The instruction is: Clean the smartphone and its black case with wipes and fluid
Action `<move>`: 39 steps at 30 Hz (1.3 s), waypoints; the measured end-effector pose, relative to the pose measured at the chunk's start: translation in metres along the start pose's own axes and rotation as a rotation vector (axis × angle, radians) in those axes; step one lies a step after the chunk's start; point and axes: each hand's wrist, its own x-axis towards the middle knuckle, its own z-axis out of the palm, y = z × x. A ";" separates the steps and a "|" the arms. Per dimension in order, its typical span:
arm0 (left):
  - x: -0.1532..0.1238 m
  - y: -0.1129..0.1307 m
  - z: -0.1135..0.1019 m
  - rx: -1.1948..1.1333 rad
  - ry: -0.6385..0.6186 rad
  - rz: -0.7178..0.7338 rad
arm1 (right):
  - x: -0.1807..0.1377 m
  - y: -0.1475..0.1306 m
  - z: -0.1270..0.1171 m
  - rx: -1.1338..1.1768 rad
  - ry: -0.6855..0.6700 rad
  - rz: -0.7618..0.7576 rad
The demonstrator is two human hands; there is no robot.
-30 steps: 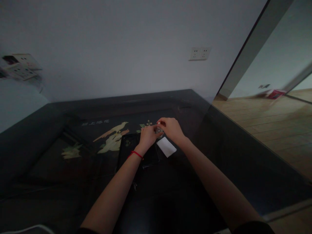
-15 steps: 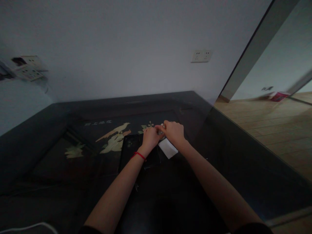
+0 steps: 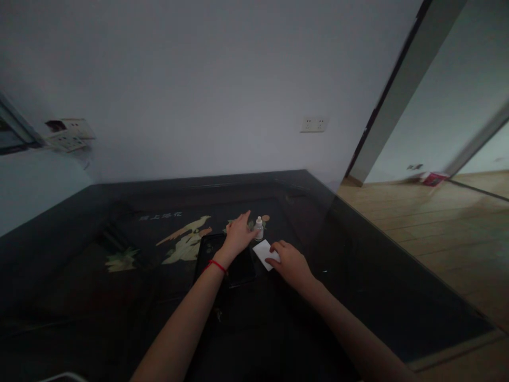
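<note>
A small clear bottle with a white cap (image 3: pixel 259 229) stands upright on the dark table. My left hand (image 3: pixel 237 236), with a red string at the wrist, is just left of it. Its fingers are apart, and the thumb is close to or touching the bottle's side. A white folded sheet, paper or cloth (image 3: pixel 262 253), lies in front of the bottle. My right hand (image 3: pixel 292 263) has its thumb and fingers closed on that sheet's right edge. Beneath my left hand lies a black rectangular thing like a tablet or shallow tray (image 3: pixel 243 273), partly covered by the hand and forearm.
The glossy dark table (image 3: pixel 318 329) bears a bird-and-flower picture (image 3: pixel 185 246). Behind it rises a pale wall with a socket plate (image 3: pixel 314 124). More switch plates (image 3: pixel 69 137) are at the left. Wooden floor (image 3: pixel 397 228) and a pink box (image 3: pixel 434 179) show at the right.
My hands were together around the bottle and have parted. The bottle now stands on the table. My right hand has come down and nearer, onto the white sheet. The camera view has tilted up.
</note>
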 end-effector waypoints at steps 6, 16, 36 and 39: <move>-0.045 -0.054 -0.055 0.141 -0.005 -0.153 | 0.009 -0.010 0.010 -0.034 -0.031 0.130; -0.103 -0.113 -0.046 0.135 -0.159 -0.393 | 0.022 0.013 0.026 0.152 -0.116 0.202; -0.113 -0.065 -0.043 -0.854 0.067 -0.546 | 0.020 0.030 0.007 0.933 0.283 0.208; -0.124 -0.033 -0.039 -1.015 0.005 -0.557 | 0.011 0.023 -0.007 0.960 0.362 0.153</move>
